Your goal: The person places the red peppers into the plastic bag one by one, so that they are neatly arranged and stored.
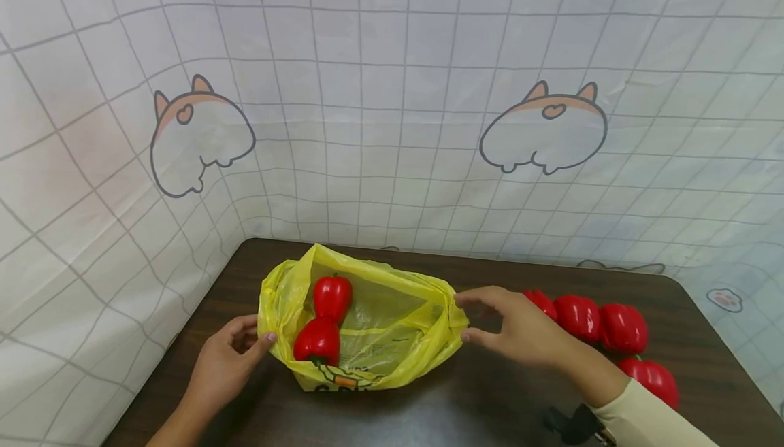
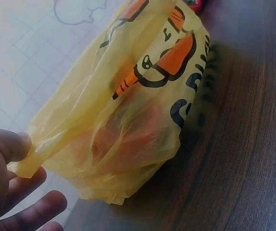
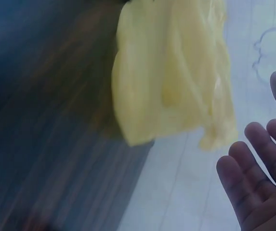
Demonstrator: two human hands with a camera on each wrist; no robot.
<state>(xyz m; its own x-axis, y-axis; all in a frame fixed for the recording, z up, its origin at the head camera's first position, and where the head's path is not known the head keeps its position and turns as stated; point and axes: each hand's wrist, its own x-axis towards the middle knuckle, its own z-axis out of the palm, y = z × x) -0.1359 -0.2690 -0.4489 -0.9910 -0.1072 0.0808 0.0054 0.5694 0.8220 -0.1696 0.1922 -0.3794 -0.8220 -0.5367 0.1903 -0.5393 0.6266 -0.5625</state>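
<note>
A yellow plastic bag (image 1: 429, 358) with a printed cartoon stands on the dark table, its mouth spread wide. Inside, at its left end, lie two red bell peppers (image 1: 333, 295), one behind the other. My left hand (image 1: 226, 365) pinches the bag's left edge between thumb and forefinger; the other fingers are loose, as the left wrist view shows. At the opposite end my right hand (image 1: 520, 328) is beside the rim, thumb and fingers apart. In the right wrist view a small gap separates those fingers (image 3: 234, 173) from the bag (image 3: 176, 96).
Several more red bell peppers (image 1: 623, 328) lie right of the bag, partly behind my right forearm. A small black object (image 1: 576, 425) sits by the sleeve at the near edge. A white gridded curtain (image 1: 380, 127) hangs behind and beside the table (image 1: 429, 426).
</note>
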